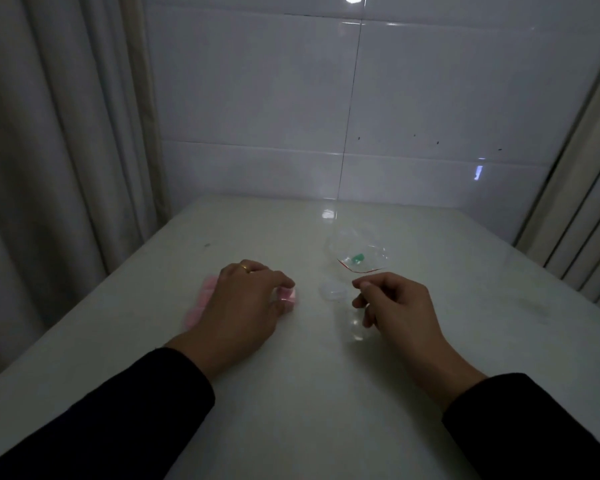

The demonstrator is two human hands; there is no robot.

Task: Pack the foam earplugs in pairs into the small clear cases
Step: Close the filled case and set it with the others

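White tabletop (291, 393) before a tiled wall: left hand (243, 303) curls over pink foam earplugs (288, 295), pinching one at its fingertips; right hand (395, 306), fingers curled, grasp unclear, sits beside a clear case (333, 292), near a clear bag (361, 254) holding green earplugs (357, 258).

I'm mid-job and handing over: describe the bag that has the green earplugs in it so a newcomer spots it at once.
On the pale glossy table, look toward the tiled wall side, just beyond the right hand. There lies a crumpled clear plastic bag with a thin red strip along its near edge. It alone holds green foam earplugs; the foam pieces by the left hand are pink.
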